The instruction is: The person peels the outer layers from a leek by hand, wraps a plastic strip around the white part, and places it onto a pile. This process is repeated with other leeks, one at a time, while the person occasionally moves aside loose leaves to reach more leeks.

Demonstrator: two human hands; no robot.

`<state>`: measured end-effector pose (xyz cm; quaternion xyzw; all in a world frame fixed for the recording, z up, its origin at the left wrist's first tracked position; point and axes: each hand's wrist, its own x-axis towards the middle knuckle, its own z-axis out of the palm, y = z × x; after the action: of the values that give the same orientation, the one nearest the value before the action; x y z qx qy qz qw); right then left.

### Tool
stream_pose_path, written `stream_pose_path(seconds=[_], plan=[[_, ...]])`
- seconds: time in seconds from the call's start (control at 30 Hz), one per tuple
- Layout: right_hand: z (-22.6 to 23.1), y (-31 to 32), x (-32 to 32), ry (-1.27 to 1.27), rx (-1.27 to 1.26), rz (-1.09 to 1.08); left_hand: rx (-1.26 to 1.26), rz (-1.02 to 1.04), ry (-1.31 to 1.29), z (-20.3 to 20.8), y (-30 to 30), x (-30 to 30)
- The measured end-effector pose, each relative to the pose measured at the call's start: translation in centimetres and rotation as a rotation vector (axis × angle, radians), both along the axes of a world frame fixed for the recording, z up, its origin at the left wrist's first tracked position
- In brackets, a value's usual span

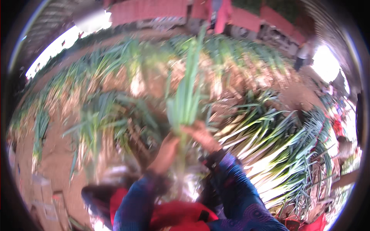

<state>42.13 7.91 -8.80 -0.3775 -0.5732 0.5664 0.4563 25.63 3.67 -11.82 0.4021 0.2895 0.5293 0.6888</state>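
Observation:
In front of my chest stands a leek [187, 98], its broad green leaves fanned upward and its pale stalk running down, smeared by motion. My left hand [168, 150] is closed round the stalk just below the leaves. My right hand [202, 138] comes in from the other side, its fingers closed on the leek at the base of the leaves. Fingertips of both hands are blurred. Close on the right lies a big heap of leeks [266, 154] with white stalks toward me and green leaves pointing away.
On the left, loose leeks [94, 134] form a smaller heap on the brown soil [58, 154]. Long rows of leeks [131, 57] curve across the ground beyond. Farther back stand a red-sided truck [154, 13] and a person [302, 54]. Red cloth [181, 215] covers my lap.

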Motion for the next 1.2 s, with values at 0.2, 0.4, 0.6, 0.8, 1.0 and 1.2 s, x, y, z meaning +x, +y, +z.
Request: stream_pose_path(seconds=[0.2, 0.4, 0.6, 0.8, 1.0, 1.2], plan=[[-6.3, 1.0, -1.7, -0.32, 0.473, -0.195, 0.14, 0.238, 0.514, -4.7, 0.8, -1.7], [-2.8, -0.9, -1.2, -0.267, 0.218, -0.312, 0.332, 0.364, 0.745, 1.2, 0.2, 1.9], [-0.3, -2.0, -0.8, -0.203, 0.265, -0.386, 0.398, 0.415, 0.725, 1.3, 0.3, 2.5], [-1.2, -2.0, -0.9, -0.267, 0.223, -0.415, 0.399, 0.382, 0.769, 2.6, -0.5, 2.9], [-0.4, -2.5, -1.2, -0.191, 0.323, -0.425, 0.416, 0.405, 0.806, 2.4, -0.3, 3.1], [-1.1, -1.8, -1.0, -0.214, 0.313, -0.424, 0.387, 0.369, 0.716, 3.4, -0.2, 3.2]])
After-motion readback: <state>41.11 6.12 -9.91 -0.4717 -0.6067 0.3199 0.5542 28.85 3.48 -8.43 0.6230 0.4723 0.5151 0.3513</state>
